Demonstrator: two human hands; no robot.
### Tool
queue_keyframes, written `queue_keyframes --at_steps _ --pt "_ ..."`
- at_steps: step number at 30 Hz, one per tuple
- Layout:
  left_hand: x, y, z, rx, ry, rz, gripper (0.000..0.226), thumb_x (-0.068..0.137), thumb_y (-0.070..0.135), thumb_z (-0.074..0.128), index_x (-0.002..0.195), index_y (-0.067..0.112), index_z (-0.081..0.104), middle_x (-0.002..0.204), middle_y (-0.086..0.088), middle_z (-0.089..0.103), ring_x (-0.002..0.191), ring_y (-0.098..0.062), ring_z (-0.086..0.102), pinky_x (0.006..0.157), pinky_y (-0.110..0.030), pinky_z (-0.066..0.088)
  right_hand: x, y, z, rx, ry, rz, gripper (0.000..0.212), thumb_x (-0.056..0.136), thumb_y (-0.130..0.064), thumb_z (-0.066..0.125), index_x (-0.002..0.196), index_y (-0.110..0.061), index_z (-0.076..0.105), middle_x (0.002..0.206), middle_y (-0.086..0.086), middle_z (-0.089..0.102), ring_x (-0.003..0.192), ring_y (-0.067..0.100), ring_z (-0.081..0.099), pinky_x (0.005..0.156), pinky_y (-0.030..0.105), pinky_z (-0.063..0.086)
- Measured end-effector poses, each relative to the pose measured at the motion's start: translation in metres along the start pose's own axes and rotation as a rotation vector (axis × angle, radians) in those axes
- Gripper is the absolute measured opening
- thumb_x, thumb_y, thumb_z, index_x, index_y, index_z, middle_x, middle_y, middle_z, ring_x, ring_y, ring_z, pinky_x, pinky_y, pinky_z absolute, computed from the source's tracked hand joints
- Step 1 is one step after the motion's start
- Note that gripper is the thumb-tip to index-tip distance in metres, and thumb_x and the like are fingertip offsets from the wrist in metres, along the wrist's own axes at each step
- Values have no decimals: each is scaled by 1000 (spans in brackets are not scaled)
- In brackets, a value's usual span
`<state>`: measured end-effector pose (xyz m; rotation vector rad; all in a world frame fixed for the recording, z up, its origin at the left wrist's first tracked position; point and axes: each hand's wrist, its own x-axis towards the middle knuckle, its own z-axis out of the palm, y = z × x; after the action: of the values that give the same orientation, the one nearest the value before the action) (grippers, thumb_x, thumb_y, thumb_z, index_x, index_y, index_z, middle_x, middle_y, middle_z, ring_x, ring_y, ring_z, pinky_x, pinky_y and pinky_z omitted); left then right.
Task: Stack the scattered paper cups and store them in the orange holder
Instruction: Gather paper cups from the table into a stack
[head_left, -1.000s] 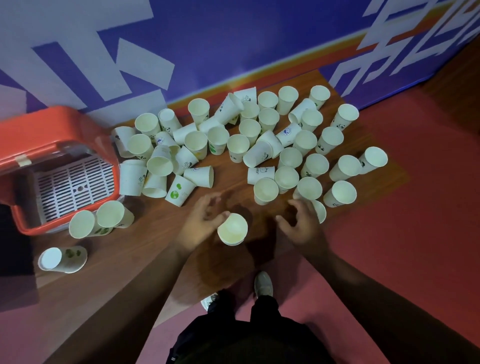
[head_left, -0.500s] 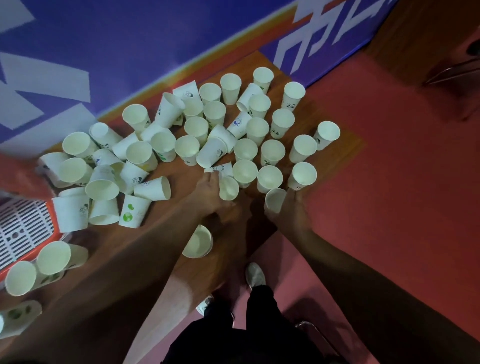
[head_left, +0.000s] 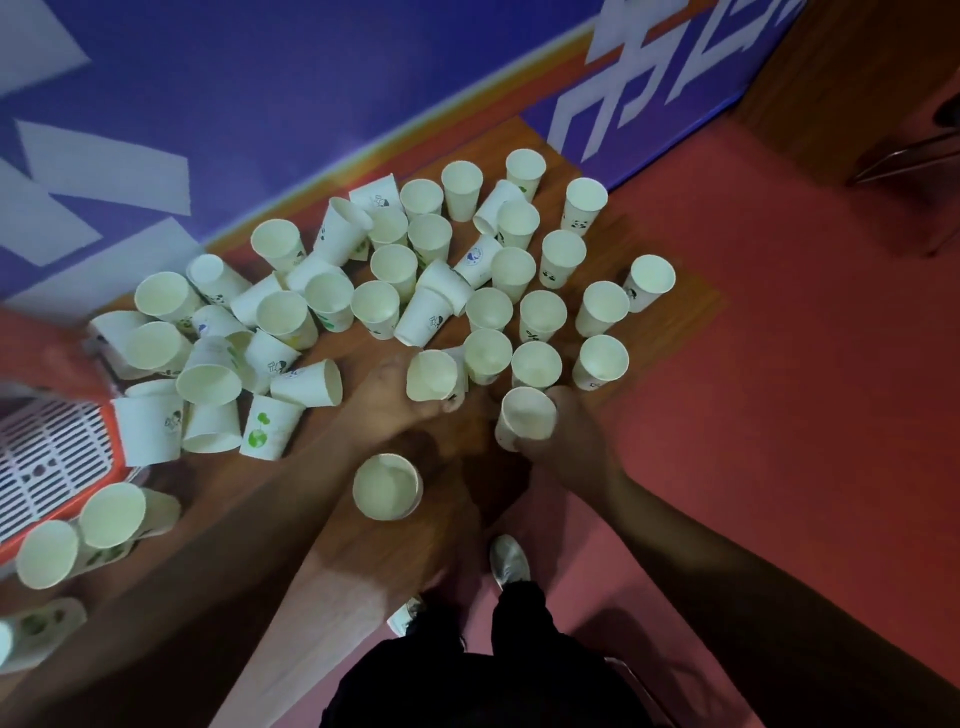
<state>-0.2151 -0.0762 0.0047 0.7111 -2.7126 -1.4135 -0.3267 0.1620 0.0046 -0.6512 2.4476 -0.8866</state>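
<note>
Head view. Since a second ago both hands have reached forward from the lone cup (head_left: 387, 487) into the cluster. Left hand (head_left: 387, 402) is wrapped around a cup (head_left: 431, 375); right hand (head_left: 566, 441) is clasped on another cup (head_left: 524, 418) at 3 o'clock of it. Remaining cups (head_left: 395, 267) spread over the wooden table (head_left: 218, 483) towards 12 o'clock. Orange holder (head_left: 111, 434) sits at 9 o'clock, partly out of frame.

Blue banner (head_left: 291, 88) with white lettering fills the upper frame; red floor (head_left: 779, 389) spreads right; a metal chair leg (head_left: 904, 156) shows upper right.
</note>
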Motion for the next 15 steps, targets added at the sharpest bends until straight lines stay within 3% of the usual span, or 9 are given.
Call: queue_keyframes --at_steps 2,5,8,15 --pt "-15 3 -21 -26 49 -17 59 74 30 90 123 17 59 113 6 62 98 -1 54 83 -13 40 3 -13 -3 36 -35 -2 77 54 -61 70 114 -17 51 111 1 56 98 19 56 78 39 49" --pt "-43 9 -50 -107 98 -47 73 75 45 87 137 30 50 130 11 61 114 -2 57 95 -19 44 9 -31 -3 36 -75 -43 69 60 -55 76 115 -23 49 110 -5 57 99 15 58 84 44 53" --pt "-79 17 -71 -165 134 -67 58 80 37 86 126 45 51 126 21 59 115 13 53 90 -10 43 10 -48 -2 37 -101 -82 68 61 -55 75 115 -27 48 107 -9 57 98 11 59 85 43 54" --pt "-147 4 -57 -221 129 -128 66 76 44 88 132 31 57 128 16 61 121 1 56 98 -14 43 15 -71 7 -16 -174 -121 75 58 -61 74 121 -29 48 112 -10 56 104 13 58 89 44 53"
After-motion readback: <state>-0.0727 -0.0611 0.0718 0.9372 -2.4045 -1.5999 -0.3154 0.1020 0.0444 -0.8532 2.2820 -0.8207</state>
